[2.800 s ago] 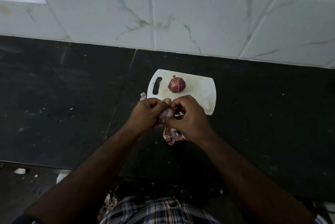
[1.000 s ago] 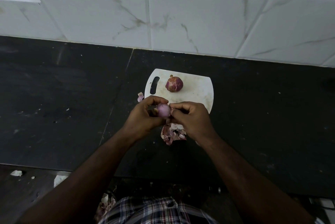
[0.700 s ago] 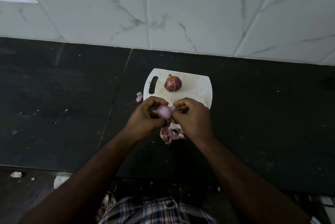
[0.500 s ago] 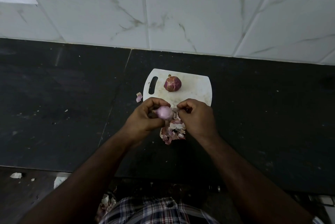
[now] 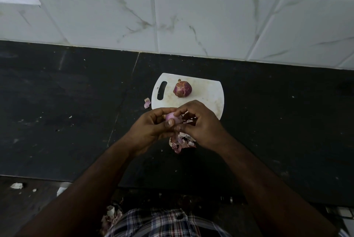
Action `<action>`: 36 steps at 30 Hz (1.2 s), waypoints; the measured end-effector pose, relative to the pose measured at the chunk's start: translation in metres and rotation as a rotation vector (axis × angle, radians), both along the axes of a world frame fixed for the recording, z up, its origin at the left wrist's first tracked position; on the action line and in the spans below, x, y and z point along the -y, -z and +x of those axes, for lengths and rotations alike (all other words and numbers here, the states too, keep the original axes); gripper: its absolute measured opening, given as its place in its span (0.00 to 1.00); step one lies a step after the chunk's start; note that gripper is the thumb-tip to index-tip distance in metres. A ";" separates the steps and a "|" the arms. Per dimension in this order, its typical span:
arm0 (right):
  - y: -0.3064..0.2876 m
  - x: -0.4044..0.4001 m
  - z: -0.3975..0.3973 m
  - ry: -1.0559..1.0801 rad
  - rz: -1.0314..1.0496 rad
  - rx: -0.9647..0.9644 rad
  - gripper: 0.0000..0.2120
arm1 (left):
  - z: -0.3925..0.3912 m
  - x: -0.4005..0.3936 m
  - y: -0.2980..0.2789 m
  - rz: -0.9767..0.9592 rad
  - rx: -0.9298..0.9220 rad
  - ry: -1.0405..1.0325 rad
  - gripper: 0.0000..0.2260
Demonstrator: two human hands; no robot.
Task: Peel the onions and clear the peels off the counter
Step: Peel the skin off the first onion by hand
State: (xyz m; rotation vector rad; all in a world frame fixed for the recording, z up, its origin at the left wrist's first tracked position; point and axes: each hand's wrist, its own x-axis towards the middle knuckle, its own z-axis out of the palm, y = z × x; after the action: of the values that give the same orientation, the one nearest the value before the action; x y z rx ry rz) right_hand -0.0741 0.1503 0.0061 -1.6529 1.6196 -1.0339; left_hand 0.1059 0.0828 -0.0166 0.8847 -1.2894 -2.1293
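Note:
A small pale-purple peeled onion [image 5: 172, 118] sits between my two hands, just above the near edge of the white cutting board [image 5: 208, 93]. My left hand [image 5: 151, 127] grips it from the left. My right hand [image 5: 199, 123] pinches it from the right, fingertips on its skin. A second onion [image 5: 182, 89], dark red and still in its skin, rests on the board. A heap of purple and white peels [image 5: 182, 142] lies on the black counter [image 5: 76, 112] under my hands. One loose peel [image 5: 147, 102] lies left of the board.
White marbled wall tiles [image 5: 191, 16] rise behind the counter. The counter's front edge runs across the bottom, with scraps on the floor [image 5: 17, 186] below left and peels near my checked shirt [image 5: 113, 215].
My right hand has come back onto the onion after dropping peel on the heap. The onion shows more bare pale flesh than 2.8 s ago. The view shifted slightly.

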 end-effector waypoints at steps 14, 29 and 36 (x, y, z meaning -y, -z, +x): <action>-0.004 0.004 -0.001 -0.081 0.056 -0.019 0.16 | 0.004 0.005 -0.003 -0.006 0.002 0.047 0.17; -0.003 0.002 -0.002 -0.089 -0.007 -0.049 0.15 | 0.002 0.005 -0.007 -0.109 0.088 0.084 0.19; -0.004 0.002 -0.004 -0.092 0.041 -0.105 0.14 | 0.002 0.001 -0.008 -0.115 0.114 0.083 0.19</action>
State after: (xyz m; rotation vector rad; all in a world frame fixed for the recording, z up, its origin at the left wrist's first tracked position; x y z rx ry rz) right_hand -0.0784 0.1486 0.0099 -1.7624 1.6035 -0.8755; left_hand 0.1079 0.0816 -0.0082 0.9303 -1.5142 -2.0690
